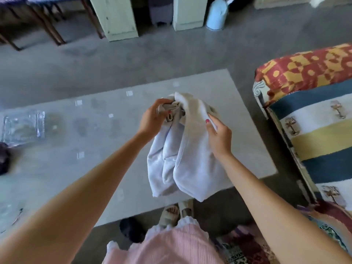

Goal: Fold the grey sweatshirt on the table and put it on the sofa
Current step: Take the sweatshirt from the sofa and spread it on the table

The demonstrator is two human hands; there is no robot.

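The grey sweatshirt [182, 155] hangs bunched in the air over the glass table [238, 115], its lower end drooping past the table's near edge. My left hand [155, 117] grips a crumpled wad at its top left. My right hand [219, 136] pinches the fabric at the top right, thumb on the cloth. The sofa [323, 141], covered in blue, white and yellow stripes with a red and yellow patterned arm, stands to the right of the table.
A clear plastic packet [23, 126] lies on the table's left part, with a dark object [3, 159] beside it at the left edge. Chair legs [53, 29], pale cabinet posts [118, 18] and a white can [216, 15] stand on the floor beyond. My feet [171, 214] are by the table's near edge.
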